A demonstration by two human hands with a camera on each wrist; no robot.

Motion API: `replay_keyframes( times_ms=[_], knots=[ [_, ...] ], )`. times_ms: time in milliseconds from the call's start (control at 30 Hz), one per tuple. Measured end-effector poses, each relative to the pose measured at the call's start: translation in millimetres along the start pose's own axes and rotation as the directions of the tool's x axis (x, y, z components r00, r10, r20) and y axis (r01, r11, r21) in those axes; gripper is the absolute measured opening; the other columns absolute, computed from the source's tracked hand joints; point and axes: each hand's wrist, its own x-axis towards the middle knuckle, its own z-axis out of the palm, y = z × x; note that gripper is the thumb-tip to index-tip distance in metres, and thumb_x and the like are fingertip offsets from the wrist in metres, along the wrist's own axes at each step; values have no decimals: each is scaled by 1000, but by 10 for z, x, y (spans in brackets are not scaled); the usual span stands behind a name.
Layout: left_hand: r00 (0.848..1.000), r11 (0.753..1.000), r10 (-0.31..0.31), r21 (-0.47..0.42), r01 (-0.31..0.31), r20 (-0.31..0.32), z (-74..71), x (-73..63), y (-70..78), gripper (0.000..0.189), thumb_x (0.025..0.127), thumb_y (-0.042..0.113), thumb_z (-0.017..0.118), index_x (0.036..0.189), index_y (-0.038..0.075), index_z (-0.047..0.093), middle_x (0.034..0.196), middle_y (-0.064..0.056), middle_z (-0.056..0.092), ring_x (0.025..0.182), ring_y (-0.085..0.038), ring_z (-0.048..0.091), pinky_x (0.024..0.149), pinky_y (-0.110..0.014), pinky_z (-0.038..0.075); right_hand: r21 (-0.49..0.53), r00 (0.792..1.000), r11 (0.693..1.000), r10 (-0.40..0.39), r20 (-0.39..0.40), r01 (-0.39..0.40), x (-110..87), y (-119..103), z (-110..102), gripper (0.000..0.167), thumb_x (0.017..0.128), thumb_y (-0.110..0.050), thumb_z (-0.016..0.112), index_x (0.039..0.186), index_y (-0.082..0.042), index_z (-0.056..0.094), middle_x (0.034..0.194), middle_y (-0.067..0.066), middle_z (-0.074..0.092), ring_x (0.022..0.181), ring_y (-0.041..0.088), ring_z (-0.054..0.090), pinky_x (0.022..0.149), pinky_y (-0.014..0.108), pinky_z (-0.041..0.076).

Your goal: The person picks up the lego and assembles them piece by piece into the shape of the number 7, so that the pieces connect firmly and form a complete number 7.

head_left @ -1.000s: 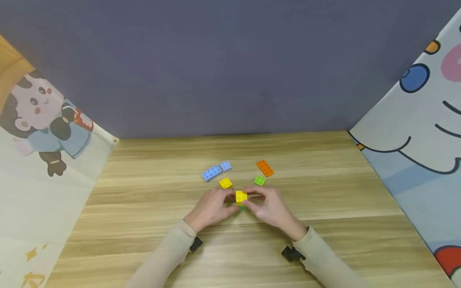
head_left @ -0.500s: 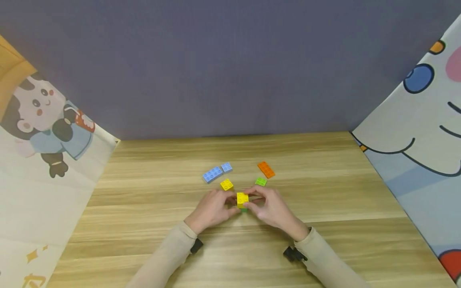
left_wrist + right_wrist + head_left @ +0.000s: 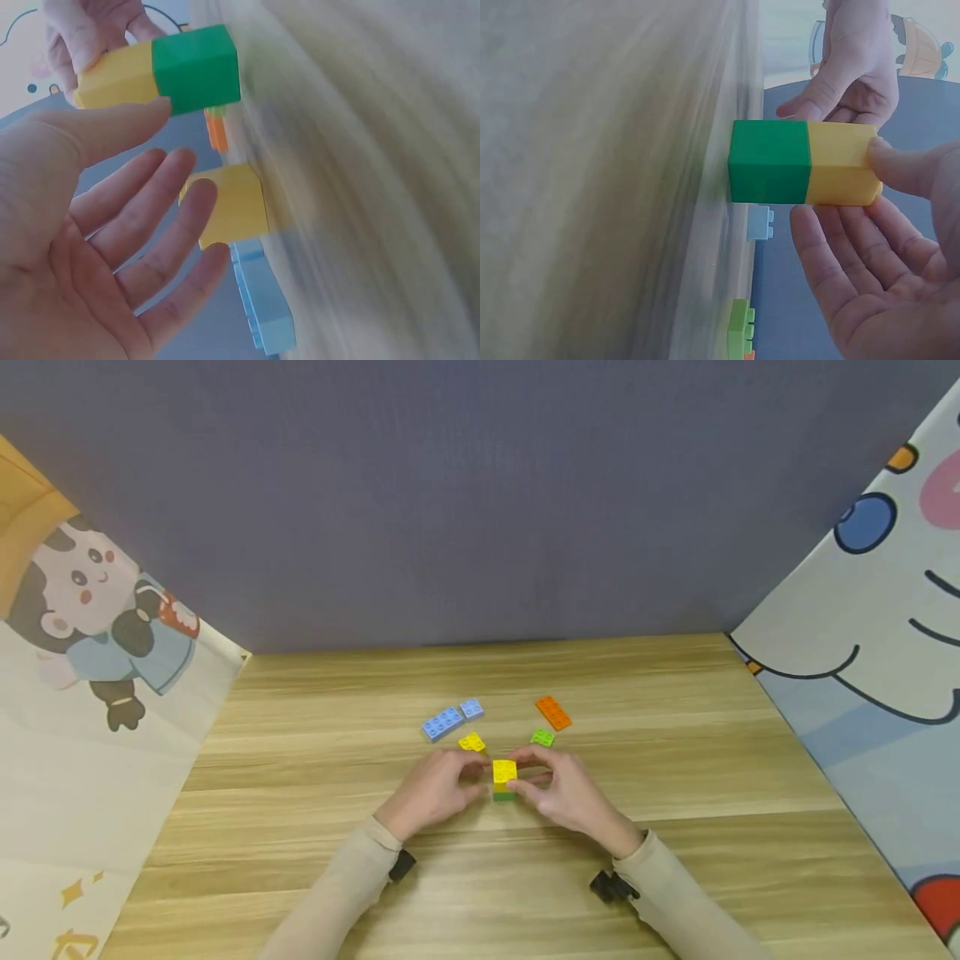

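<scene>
A yellow building brick [image 3: 505, 770] sits squarely on top of a green brick [image 3: 504, 797], and the pair stands on the table in front of me. My right hand [image 3: 566, 789] pinches the yellow one between thumb and fingers, as the right wrist view also shows. To the left of the stack is my left hand [image 3: 433, 787], its fingers relaxed and apart, holding nothing. In the left wrist view its thumb overlaps the stack's edge, though the head view has a gap there. Just beyond the left fingertips stands a second yellow brick [image 3: 232, 206], partly hidden in the head view.
Farther back on the wooden table [image 3: 337, 693] lie a long blue brick [image 3: 442, 724] and a small blue brick [image 3: 471, 708]. An orange brick [image 3: 553, 712] and a lime green brick [image 3: 543, 737] lie beyond the right hand. A dark grey panel [image 3: 480, 510] closes the back.
My left hand has let go of the stack and drawn slightly left, so more of the green brick shows. The right hand keeps its pinch on the yellow brick.
</scene>
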Motion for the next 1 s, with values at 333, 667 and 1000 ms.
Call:
replay_keyframes(
  times_ms=[333, 667, 1000],
  knots=[
    [978, 999, -8, 32, 15, -207, -71, 34, -57, 26, 92, 19, 85, 116, 12, 80, 110, -4, 81, 83, -12, 71, 68, -25, 57, -17, 1000, 1000, 10, 12, -10, 26, 6, -17, 30, 95, -11, 81, 123, -4, 71, 125, 13, 75, 113, 33, 74, 88, 28, 65],
    [951, 995, 1, 93, 29, -309, -46, 103, -113, 34, 89, 24, 87, 120, 12, 78, 119, -6, 77, 98, -23, 72, 82, -39, 61, 4, 999, 1000, 14, 35, -14, 35, 5, -26, 30, 96, -15, 81, 122, -4, 70, 124, 13, 74, 116, 33, 73, 90, 30, 65],
    [962, 988, -93, 92, 121, -258, -23, 153, -177, 42, 90, 26, 87, 128, 12, 75, 125, -8, 78, 112, -28, 75, 96, -46, 61, 11, 1000, 1000, 15, 23, -15, 27, 30, -39, 30, 95, -13, 81, 123, -7, 70, 124, 10, 74, 115, 30, 72, 91, 29, 64]
  ],
)
